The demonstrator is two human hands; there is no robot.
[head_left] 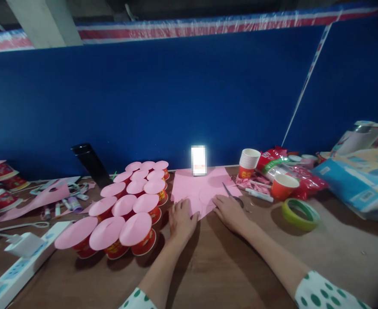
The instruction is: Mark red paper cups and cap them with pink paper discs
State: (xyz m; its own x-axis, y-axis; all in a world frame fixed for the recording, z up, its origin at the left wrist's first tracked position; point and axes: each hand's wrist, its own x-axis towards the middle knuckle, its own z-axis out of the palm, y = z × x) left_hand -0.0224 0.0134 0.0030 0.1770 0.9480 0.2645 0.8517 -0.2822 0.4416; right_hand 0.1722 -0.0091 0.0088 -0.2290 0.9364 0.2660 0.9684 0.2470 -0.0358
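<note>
A sheet of pink paper (204, 184) lies flat on the table, with a faint round outline near its front part. My left hand (181, 219) rests at the sheet's front left edge, fingers spread. At the front right edge lies my right hand (229, 210), its fingers stretched onto the paper. Just beyond it is a pair of scissors (234, 196), not held. To my left, several red paper cups (143, 243) stand upside down in rows, each topped by a pink paper disc (135, 228). A bright, pixelated phone-like screen (198, 160) stands at the sheet's back edge.
On the right are stacked paper cups (249, 163), an orange-red cup (284, 187), a white marker (258, 195), yellow-green tape (300, 213), a red package (275, 163) and a blue bag (346, 180). A power strip (28, 264) and a leaning black bottle (92, 165) occupy the left.
</note>
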